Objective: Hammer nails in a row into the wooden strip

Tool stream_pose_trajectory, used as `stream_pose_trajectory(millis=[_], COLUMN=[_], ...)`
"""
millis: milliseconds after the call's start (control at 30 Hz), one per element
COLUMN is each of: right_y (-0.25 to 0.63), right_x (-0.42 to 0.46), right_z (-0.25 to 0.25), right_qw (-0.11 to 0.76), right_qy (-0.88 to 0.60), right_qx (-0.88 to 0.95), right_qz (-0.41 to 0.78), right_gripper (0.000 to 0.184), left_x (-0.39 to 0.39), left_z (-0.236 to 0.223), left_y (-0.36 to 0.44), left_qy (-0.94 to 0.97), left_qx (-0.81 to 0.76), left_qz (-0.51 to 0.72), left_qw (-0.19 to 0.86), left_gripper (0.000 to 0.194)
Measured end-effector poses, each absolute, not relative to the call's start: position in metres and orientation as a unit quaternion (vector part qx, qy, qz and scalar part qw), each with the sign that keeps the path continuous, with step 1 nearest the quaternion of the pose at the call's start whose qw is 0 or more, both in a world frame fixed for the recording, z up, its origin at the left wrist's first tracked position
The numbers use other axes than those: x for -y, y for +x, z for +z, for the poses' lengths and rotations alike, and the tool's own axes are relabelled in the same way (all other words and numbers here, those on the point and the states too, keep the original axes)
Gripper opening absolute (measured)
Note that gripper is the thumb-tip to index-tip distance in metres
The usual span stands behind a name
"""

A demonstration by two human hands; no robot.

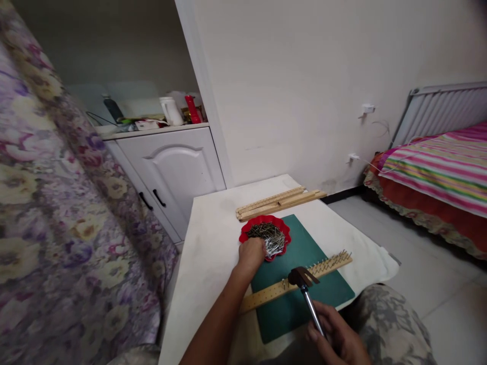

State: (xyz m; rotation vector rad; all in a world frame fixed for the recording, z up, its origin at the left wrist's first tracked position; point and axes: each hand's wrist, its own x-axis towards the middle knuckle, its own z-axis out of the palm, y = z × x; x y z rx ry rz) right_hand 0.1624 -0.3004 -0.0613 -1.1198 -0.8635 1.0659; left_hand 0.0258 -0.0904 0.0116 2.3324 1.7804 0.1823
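My left hand [252, 252] is curled at the near left rim of a red scalloped bowl [284, 226] filled with nails [273, 239]. Its fingertips are hidden among the nails, so what they pinch does not show. In my right hand [338, 332] is the metal handle of a claw hammer [313, 310]. The hammer's dark head covers part of a long wooden strip [262, 299] lying across a green cutting mat [292, 312]. Many nails stand in the strip's right part, several of them leaning. Small holes dot its left end.
More wooden strips [281, 202] lie at the back of the white table [213, 238], by the wall. A floral curtain [95, 243] hangs at left, before a white cabinet [175, 167]. The bed [433, 182] stands at right. My knee [391, 324] is at the table's near edge.
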Motion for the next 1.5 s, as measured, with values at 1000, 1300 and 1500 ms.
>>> stream_pose_trajectory(millis=[1000,1300,1500], right_y=[0.16,0.153,0.143], right_x=[0.299,0.308,0.31], right_z=[-0.014,-0.015,-0.016], right_qw=[0.629,0.658,0.668], right_qy=[-0.524,-0.51,-0.478], right_qx=[0.374,0.295,0.319], right_qz=[0.436,0.469,0.473], right_gripper=[0.036,0.051,0.044], left_x=[0.25,0.264,0.274], left_z=[-0.009,-0.04,-0.049], left_y=[0.019,0.027,0.04], left_qy=[0.796,0.545,0.396], left_qx=[-0.332,-0.35,-0.326], left_qz=[0.312,0.408,0.505], left_qw=[0.398,0.644,0.694], left_gripper=[0.01,0.022,0.029])
